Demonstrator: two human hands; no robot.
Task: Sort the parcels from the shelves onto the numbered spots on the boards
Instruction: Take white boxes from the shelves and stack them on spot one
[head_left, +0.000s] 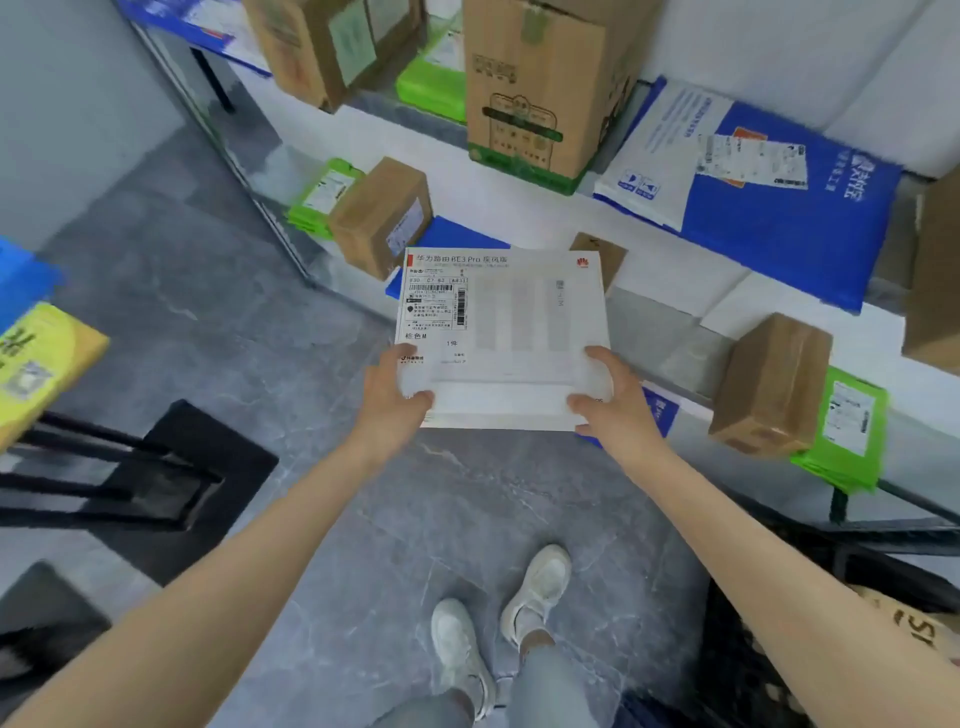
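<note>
Between the person and the shelves (524, 218), above the grey floor (260, 312), a flat white parcel (514, 332) is held in the air with its printed label facing up and reading upright to the holder. It rests on nothing. Its far edge hangs near a small brown box (382, 218) on the lower tier, though whether they touch cannot be told. The left grip (397, 395) pinches the near left corner and the right grip (602, 400) pinches the near right corner. Each thumb is pressed on the top face, and the fingers underneath are mostly hidden. The parcel therefore extends straight ahead of both grips, away from the body. Its outline looks close to square, so no long axis can be called with confidence. Neither hand is nearer than the other, since they hold it evenly at the same edge. A tall carton (540, 88) and a blue mailer (779, 218) sit on the upper tier, well apart from the load. No numbered spot shows anywhere in view, so the boards probably lie off to one side. The next step is likely to read the label, then turn and carry the parcel level. With all the hold at the near edge, the unsupported far edge could dip or clip the shelf front on the turn.
</note>
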